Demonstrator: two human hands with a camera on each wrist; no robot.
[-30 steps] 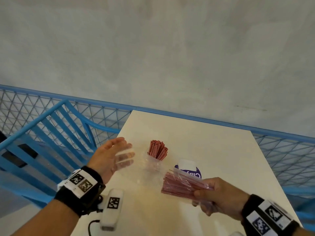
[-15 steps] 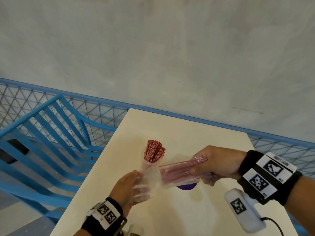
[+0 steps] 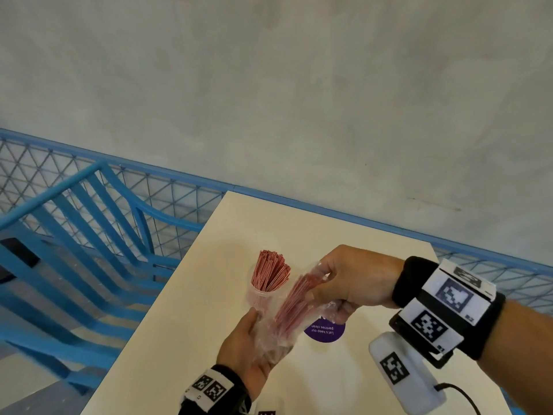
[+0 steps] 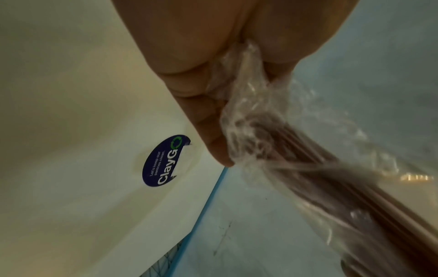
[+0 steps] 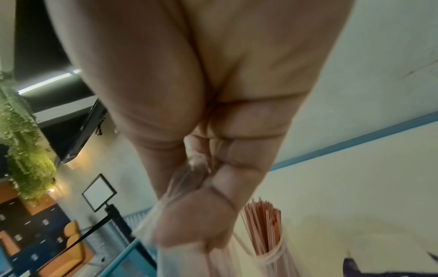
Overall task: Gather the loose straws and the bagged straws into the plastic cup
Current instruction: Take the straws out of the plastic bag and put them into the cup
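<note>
Straws in the clear bag (image 3: 291, 307) sit low and centre in the head view, tilted, held between both your hands above the cream table (image 3: 191, 319). Your right hand (image 3: 356, 277) pinches the bag's upper end, fingers curled round the plastic; your left hand (image 3: 250, 345) grips the crumpled lower end, and the left wrist view shows the film bunched in its fingers (image 4: 203, 120). Just left of the bag's top, the plastic cup (image 3: 263, 295) stands upright with loose straws (image 3: 270, 269) fanning out. A purple sticker (image 3: 324, 330) sits below your right hand.
</note>
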